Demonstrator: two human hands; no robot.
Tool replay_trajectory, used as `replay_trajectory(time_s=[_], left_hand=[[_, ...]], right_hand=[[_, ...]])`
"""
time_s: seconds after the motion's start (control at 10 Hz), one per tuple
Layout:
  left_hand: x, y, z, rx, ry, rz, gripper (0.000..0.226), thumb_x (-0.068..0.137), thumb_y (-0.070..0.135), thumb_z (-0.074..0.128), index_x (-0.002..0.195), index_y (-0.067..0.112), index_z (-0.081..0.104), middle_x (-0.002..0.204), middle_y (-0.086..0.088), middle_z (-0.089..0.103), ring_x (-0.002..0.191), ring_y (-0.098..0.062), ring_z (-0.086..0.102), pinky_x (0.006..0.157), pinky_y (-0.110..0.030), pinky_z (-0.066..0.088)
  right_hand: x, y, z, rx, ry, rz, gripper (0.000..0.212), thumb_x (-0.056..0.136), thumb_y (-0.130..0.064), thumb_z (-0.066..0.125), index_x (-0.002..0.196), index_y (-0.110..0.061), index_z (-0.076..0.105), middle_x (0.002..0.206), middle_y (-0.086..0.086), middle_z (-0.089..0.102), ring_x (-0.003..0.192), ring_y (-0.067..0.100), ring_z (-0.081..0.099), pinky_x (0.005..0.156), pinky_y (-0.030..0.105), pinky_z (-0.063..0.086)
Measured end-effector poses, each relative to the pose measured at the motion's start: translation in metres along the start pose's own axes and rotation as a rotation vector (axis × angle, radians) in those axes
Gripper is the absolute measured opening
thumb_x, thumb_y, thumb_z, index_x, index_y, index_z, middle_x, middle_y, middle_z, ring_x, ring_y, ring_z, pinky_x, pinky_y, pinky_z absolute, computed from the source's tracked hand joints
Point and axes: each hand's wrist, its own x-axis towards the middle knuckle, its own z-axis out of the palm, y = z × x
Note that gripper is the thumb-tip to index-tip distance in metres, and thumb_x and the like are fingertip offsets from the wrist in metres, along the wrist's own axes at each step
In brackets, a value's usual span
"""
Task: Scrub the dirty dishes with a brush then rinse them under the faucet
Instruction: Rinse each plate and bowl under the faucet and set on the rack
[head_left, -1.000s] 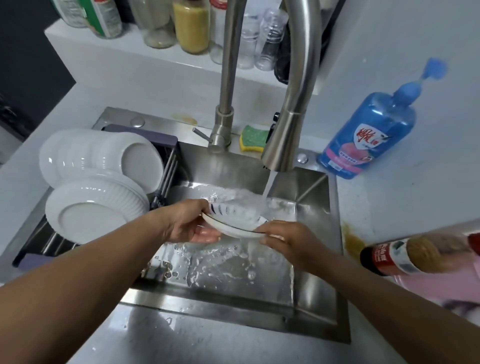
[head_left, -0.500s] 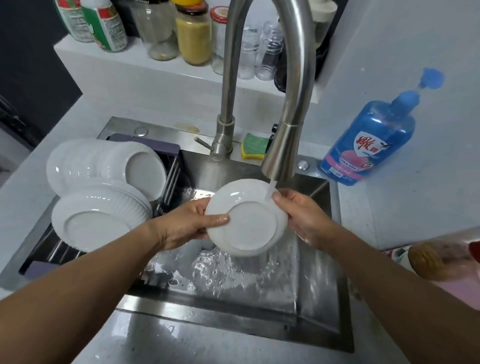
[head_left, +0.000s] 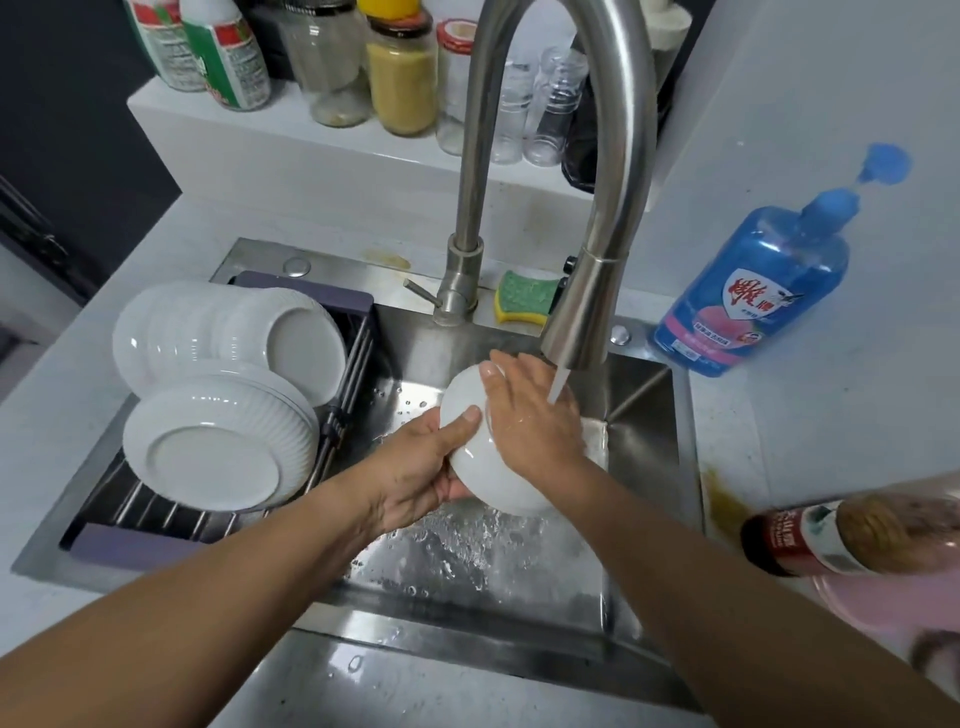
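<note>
A glossy white dish (head_left: 493, 478), wet, its underside to the camera, is held tilted over the steel sink (head_left: 641, 415), just below the faucet (head_left: 587, 312). The left hand (head_left: 421, 467) grips its rim, thumb curled onto the underside. The right hand (head_left: 530, 415) lies flat across it, fingers straight, under the running stream. White ribbed plates (head_left: 208, 457) lean in a rack (head_left: 130, 540) at the sink's left. A blue soap bottle (head_left: 753, 306) stands on the pale table (head_left: 831, 426); jars line the shelf (head_left: 291, 140) behind.

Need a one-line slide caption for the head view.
Left hand grips a white dish, right hand flat on it, under the running faucet; white plates racked alongside.
</note>
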Motion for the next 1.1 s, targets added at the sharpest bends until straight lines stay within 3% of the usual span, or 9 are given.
replay_trajectory(time_s=[0.1, 0.2, 0.3, 0.4, 0.5, 0.7, 0.8, 1.0, 1.1], left_hand=[[-0.007, 0.004, -0.008, 0.025, -0.018, -0.019, 0.036, 0.099, 0.026, 0.059, 0.131, 0.008, 0.059, 0.114, -0.015, 0.072, 0.101, -0.028, 0.071, 0.081, -0.047, 0.063], [-0.012, 0.008, -0.018, 0.018, -0.069, -0.038, 0.036, 0.100, 0.026, 0.058, 0.132, 0.010, 0.060, 0.117, -0.015, 0.072, 0.102, -0.028, 0.072, 0.084, -0.048, 0.062], [-0.007, 0.011, -0.030, 0.074, -0.030, -0.029, 0.038, 0.101, 0.036, 0.057, 0.134, 0.016, 0.060, 0.123, -0.014, 0.071, 0.106, -0.031, 0.070, 0.083, -0.051, 0.062], [0.005, 0.009, -0.024, 0.347, 0.254, 0.101, 0.044, 0.099, 0.054, 0.055, 0.123, 0.018, 0.061, 0.121, -0.014, 0.070, 0.102, -0.028, 0.070, 0.080, -0.046, 0.059], [0.013, 0.005, -0.004, 0.801, 0.519, 0.327, 0.061, 0.092, 0.070, 0.051, 0.132, 0.023, 0.051, 0.132, -0.006, 0.055, 0.118, -0.025, 0.059, 0.098, -0.042, 0.050], [0.030, 0.008, 0.039, 1.478, 0.559, 0.576, 0.074, 0.086, 0.084, 0.020, 0.138, 0.041, 0.048, 0.139, -0.003, 0.053, 0.131, -0.028, 0.047, 0.109, -0.047, 0.038], [0.037, 0.016, 0.043, 1.543, 0.607, 0.595, 0.069, 0.088, 0.080, 0.017, 0.126, 0.038, 0.057, 0.124, -0.002, 0.060, 0.118, -0.029, 0.055, 0.099, -0.046, 0.041], [0.031, 0.027, 0.040, 1.418, 0.672, 0.481, 0.071, 0.092, 0.079, 0.019, 0.122, 0.029, 0.060, 0.119, -0.004, 0.060, 0.113, -0.030, 0.056, 0.092, -0.047, 0.045], [0.026, 0.025, 0.024, 1.120, 0.670, 0.260, 0.079, 0.089, 0.086, 0.023, 0.119, 0.021, 0.057, 0.110, -0.002, 0.060, 0.102, -0.027, 0.058, 0.089, -0.042, 0.043]], right_hand=[[0.000, 0.005, -0.013, 0.102, -0.027, 0.146, 0.070, 0.091, -0.082, 0.008, 0.134, -0.046, 0.049, 0.133, 0.004, 0.059, 0.124, 0.031, 0.056, 0.105, 0.048, 0.045], [0.000, 0.009, -0.031, 0.258, -0.032, 0.244, 0.066, 0.100, -0.067, 0.027, 0.115, -0.014, 0.064, 0.107, 0.015, 0.068, 0.105, 0.037, 0.064, 0.092, 0.044, 0.053], [0.005, 0.012, -0.036, 0.412, -0.137, 0.376, 0.068, 0.096, -0.066, 0.048, 0.116, -0.004, 0.069, 0.112, 0.021, 0.070, 0.105, 0.040, 0.066, 0.097, 0.043, 0.053], [0.004, 0.016, -0.030, 0.525, -0.103, 0.561, 0.079, 0.085, -0.075, 0.052, 0.127, -0.010, 0.066, 0.122, 0.018, 0.068, 0.113, 0.038, 0.065, 0.101, 0.047, 0.052], [-0.002, 0.012, -0.028, 0.475, -0.026, 0.549, 0.067, 0.105, -0.056, 0.033, 0.133, -0.001, 0.059, 0.132, 0.022, 0.062, 0.123, 0.039, 0.058, 0.096, 0.038, 0.046], [-0.017, 0.000, -0.029, 0.505, 0.152, 0.519, 0.049, 0.110, -0.036, 0.033, 0.124, 0.001, 0.062, 0.119, 0.021, 0.067, 0.115, 0.038, 0.062, 0.088, 0.038, 0.047], [-0.021, -0.010, -0.036, 0.436, 0.170, 0.497, 0.036, 0.107, -0.014, 0.038, 0.137, 0.002, 0.051, 0.126, 0.019, 0.064, 0.116, 0.034, 0.064, 0.083, 0.037, 0.050], [-0.032, -0.013, -0.030, 0.916, 0.312, 0.624, 0.049, 0.103, -0.048, 0.050, 0.092, -0.007, 0.074, 0.079, 0.003, 0.066, 0.089, 0.032, 0.065, 0.084, 0.037, 0.052], [-0.030, -0.006, -0.030, 0.963, 0.324, 0.727, 0.052, 0.103, -0.054, 0.047, 0.080, -0.010, 0.064, 0.082, 0.003, 0.065, 0.086, 0.027, 0.063, 0.082, 0.036, 0.050]])
